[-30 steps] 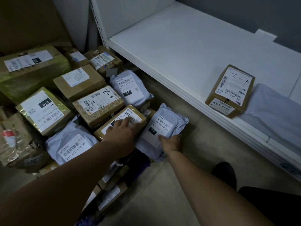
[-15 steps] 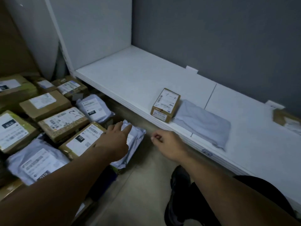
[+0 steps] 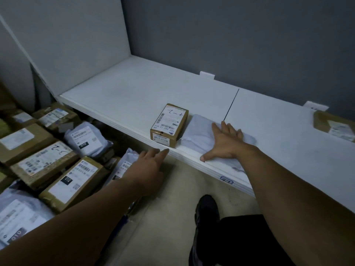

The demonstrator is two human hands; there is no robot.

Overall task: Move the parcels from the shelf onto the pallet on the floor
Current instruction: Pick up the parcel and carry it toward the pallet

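Picking off the shelf (image 3: 134, 96), right grip (image 3: 226, 144) spread flat on mailer (image 3: 197, 135), left grip (image 3: 146, 164) released by box (image 3: 169, 123), gotta grab both.

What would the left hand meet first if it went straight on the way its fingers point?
Likely the front edge of the shelf, right ahead of the left hand; if it clears that, the small cardboard box. Depth is unclear.

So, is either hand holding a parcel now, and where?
Nothing is held. The right hand lies flat on the grey bag; the left hand is open.
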